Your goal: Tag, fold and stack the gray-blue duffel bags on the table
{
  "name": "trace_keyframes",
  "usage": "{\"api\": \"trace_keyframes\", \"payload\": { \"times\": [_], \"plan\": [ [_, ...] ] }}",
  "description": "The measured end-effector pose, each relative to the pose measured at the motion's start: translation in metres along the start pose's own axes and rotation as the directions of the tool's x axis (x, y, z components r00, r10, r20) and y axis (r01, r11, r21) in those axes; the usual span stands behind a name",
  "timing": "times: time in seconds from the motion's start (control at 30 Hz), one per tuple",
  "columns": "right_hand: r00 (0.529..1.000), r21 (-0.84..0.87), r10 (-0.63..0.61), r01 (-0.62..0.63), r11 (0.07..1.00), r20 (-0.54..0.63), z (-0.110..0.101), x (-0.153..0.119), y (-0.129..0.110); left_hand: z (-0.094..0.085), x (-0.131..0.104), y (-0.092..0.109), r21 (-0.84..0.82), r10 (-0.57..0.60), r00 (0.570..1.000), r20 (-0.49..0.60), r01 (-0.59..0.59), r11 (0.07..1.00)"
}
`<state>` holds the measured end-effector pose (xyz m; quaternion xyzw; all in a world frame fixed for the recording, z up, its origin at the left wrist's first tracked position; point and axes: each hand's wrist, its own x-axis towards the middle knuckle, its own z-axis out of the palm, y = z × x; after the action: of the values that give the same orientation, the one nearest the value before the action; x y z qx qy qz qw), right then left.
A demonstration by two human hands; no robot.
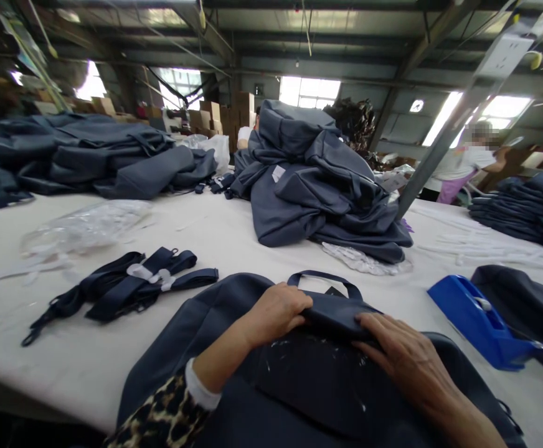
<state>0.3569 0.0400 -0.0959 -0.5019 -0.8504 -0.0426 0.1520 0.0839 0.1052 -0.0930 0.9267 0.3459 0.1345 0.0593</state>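
A dark navy bag (pixel 215 330) lies on the table right in front of me, its loop handle (pixel 327 275) standing up at the far side. With fingers closed, my left hand (pixel 276 311) grips the bag's upper edge just left of the handle. My right hand (pixel 395 342) pinches the same folded edge further right, thumb below and fingers on top. Between and below the hands, a shiny black panel (pixel 313 379) shows on the bag. Part of the bag is hidden under my forearms.
Bundled navy straps (pixel 126 283) with hooks lie to the left, near clear plastic bags (pixel 89 224). A blue tape dispenser (pixel 481 323) stands at right. Piles of navy bags (pixel 309 180) rise behind, beside a slanted metal post (pixel 444 143). Another person (pixel 477 155) is at far right.
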Motion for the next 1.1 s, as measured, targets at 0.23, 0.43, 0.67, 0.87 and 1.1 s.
{"api": "trace_keyframes", "payload": {
  "times": [0.23,0.43,0.67,0.87,1.1],
  "plan": [
    [0.936,0.122,0.169,-0.215,0.969,0.309,-0.016,-0.01,0.025,-0.012,0.001,0.002,-0.104,-0.023,0.99,0.137,0.037,0.994],
    [0.872,0.306,0.009,-0.181,0.935,0.49,-0.033,-0.031,-0.004,-0.027,-0.004,0.008,-0.085,0.121,0.884,0.451,-0.092,0.992],
    [0.912,0.223,-0.013,-0.087,0.971,0.411,-0.048,-0.067,-0.046,-0.057,-0.033,0.026,-0.239,0.195,0.765,0.613,-0.056,0.969],
    [0.95,-0.047,-0.136,0.155,0.987,0.281,-0.062,-0.066,-0.059,-0.073,-0.053,0.03,-0.103,0.148,0.815,0.561,-0.108,0.989],
    [0.936,0.033,-0.275,0.275,0.961,0.217,-0.084,-0.123,-0.113,-0.1,-0.131,0.08,-0.272,0.304,0.817,0.489,-0.188,0.944]
  ]
}}
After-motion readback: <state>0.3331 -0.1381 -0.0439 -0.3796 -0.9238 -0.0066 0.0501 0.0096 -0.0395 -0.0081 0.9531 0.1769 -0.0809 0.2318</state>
